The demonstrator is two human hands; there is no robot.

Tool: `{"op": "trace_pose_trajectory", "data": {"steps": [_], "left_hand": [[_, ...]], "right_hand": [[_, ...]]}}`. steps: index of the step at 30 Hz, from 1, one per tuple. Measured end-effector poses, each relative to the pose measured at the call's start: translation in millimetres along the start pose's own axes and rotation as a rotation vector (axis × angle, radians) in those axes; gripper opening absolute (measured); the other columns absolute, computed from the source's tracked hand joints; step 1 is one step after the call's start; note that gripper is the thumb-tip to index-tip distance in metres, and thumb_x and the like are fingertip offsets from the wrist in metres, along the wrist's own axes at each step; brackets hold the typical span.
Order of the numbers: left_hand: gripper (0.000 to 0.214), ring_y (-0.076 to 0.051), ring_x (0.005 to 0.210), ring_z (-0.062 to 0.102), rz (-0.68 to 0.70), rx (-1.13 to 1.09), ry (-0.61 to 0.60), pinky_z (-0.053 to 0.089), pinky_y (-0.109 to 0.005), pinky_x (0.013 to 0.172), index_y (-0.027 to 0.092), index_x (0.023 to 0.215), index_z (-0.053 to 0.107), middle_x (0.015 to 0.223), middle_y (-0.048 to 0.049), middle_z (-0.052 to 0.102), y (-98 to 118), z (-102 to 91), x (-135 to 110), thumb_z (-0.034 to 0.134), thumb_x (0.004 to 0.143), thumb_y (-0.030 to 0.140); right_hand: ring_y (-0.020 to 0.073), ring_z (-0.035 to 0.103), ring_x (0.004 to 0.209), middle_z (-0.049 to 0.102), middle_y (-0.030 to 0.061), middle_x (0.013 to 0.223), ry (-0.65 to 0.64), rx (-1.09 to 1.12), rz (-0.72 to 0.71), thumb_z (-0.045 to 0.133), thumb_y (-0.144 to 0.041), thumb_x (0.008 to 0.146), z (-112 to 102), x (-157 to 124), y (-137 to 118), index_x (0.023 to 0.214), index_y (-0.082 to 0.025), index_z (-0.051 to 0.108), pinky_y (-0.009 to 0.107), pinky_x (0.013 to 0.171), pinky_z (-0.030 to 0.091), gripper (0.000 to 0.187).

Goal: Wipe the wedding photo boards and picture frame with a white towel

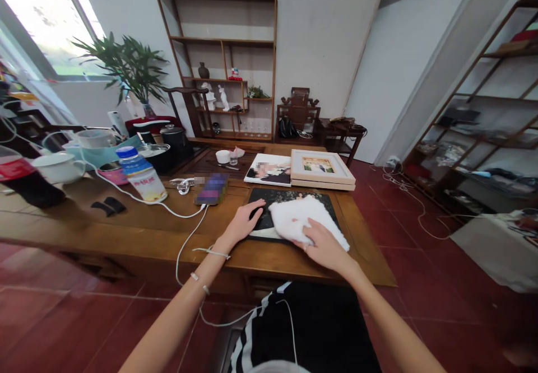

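A dark picture panel lies flat near the front edge of the wooden table. My left hand rests on the panel's left side, fingers stretched forward and thumb apart, holding nothing. A white fluffy cloth covers much of the panel's right part. On its near side my right hand holds the cloth, fingers curled into the pile. Part of the panel's picture is hidden under the cloth. Just behind the panel are a photo print and a pale framed photo on a stack.
A phone on a white charging cable lies left of the panel. Farther left stand a blue-capped bottle, a cola bottle and a white pot. A small white cup is behind the phone.
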State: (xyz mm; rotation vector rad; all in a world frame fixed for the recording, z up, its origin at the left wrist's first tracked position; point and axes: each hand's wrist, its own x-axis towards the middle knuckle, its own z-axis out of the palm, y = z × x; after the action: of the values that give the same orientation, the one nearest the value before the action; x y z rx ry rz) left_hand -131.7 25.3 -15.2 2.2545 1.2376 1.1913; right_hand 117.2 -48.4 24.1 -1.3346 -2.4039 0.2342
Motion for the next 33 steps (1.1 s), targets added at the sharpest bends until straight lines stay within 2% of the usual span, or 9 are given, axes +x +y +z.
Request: {"op": "trace_pose_trajectory", "data": {"steps": [3, 6, 12, 16, 20, 27, 30, 33], "left_hand": [[0.033, -0.021, 0.114, 0.054, -0.016, 0.012, -0.013, 0.04, -0.038, 0.101, 0.016, 0.112, 0.06, 0.119, -0.0085, 0.061, -0.5, 0.3, -0.5, 0.043, 0.088, 0.03], [0.032, -0.02, 0.114, 0.054, -0.001, 0.025, -0.02, 0.039, -0.037, 0.102, 0.015, 0.11, 0.062, 0.12, -0.0091, 0.06, -1.8, 0.9, -0.7, 0.045, 0.086, 0.029], [0.03, -0.021, 0.114, 0.054, 0.009, 0.04, -0.024, 0.04, -0.038, 0.101, 0.016, 0.108, 0.063, 0.12, -0.0095, 0.06, -1.2, 0.6, 0.3, 0.048, 0.084, 0.026], [0.029, -0.02, 0.11, 0.057, 0.039, 0.021, -0.032, 0.041, -0.038, 0.099, 0.018, 0.108, 0.063, 0.115, -0.0066, 0.064, 0.9, -0.1, 0.9, 0.047, 0.084, 0.022], [0.03, -0.021, 0.108, 0.058, 0.035, 0.028, -0.027, 0.042, -0.038, 0.098, 0.017, 0.11, 0.061, 0.115, -0.0075, 0.063, 2.5, -0.7, 1.3, 0.048, 0.082, 0.021], [0.027, -0.023, 0.1, 0.061, 0.046, 0.057, -0.052, 0.045, -0.04, 0.093, 0.018, 0.104, 0.063, 0.108, -0.0077, 0.066, 0.2, -1.2, 1.9, 0.049, 0.081, 0.021], [0.029, -0.023, 0.105, 0.059, 0.05, 0.053, -0.039, 0.044, -0.042, 0.095, 0.019, 0.107, 0.062, 0.112, -0.0075, 0.065, -2.7, -0.4, 1.4, 0.049, 0.082, 0.023], [0.03, -0.023, 0.112, 0.056, 0.042, 0.048, -0.031, 0.041, -0.043, 0.099, 0.018, 0.108, 0.062, 0.118, -0.0087, 0.061, -3.8, 0.4, 0.8, 0.05, 0.082, 0.026]], "right_hand": [[0.0243, 0.052, 0.105, 0.064, 0.0094, 0.105, 0.073, -0.1, 0.125, 0.047, -0.031, 0.086, 0.0, 10.1, 21.9, 0.081, -0.019, 0.062, 0.036, 0.096, 0.031, 0.02], [0.0238, 0.053, 0.099, 0.064, 0.0104, 0.1, 0.114, -0.16, 0.183, 0.046, -0.027, 0.086, 6.3, 33.3, 29.9, 0.082, -0.017, 0.061, 0.037, 0.095, 0.028, 0.018], [0.0222, 0.053, 0.101, 0.065, 0.0088, 0.099, 0.09, -0.118, 0.131, 0.049, -0.03, 0.084, 30.7, 91.9, 4.1, 0.086, -0.019, 0.063, 0.035, 0.096, 0.024, 0.018], [0.0193, 0.054, 0.1, 0.066, 0.006, 0.101, 0.073, -0.081, 0.095, 0.048, -0.03, 0.085, 42.9, 116.7, -13.8, 0.092, -0.02, 0.062, 0.032, 0.097, 0.023, 0.019], [0.0205, 0.055, 0.099, 0.066, 0.0082, 0.1, 0.063, -0.066, 0.104, 0.046, -0.031, 0.087, 44.2, 130.2, -18.2, 0.094, -0.019, 0.062, 0.032, 0.095, 0.026, 0.022], [0.0211, 0.057, 0.095, 0.066, 0.006, 0.101, 0.022, 0.0, 0.075, 0.044, -0.043, 0.087, 44.8, 156.4, -27.1, 0.092, -0.02, 0.062, 0.026, 0.079, 0.035, 0.029], [0.0214, 0.057, 0.093, 0.066, 0.0067, 0.101, 0.029, 0.024, 0.097, 0.044, -0.042, 0.087, 41.6, 153.6, -20.6, 0.091, -0.02, 0.061, 0.026, 0.076, 0.036, 0.029], [0.0211, 0.056, 0.092, 0.066, 0.0077, 0.1, 0.046, 0.041, 0.127, 0.043, -0.041, 0.087, 31.1, 135.9, 0.4, 0.088, -0.019, 0.061, 0.025, 0.075, 0.036, 0.029]]}}
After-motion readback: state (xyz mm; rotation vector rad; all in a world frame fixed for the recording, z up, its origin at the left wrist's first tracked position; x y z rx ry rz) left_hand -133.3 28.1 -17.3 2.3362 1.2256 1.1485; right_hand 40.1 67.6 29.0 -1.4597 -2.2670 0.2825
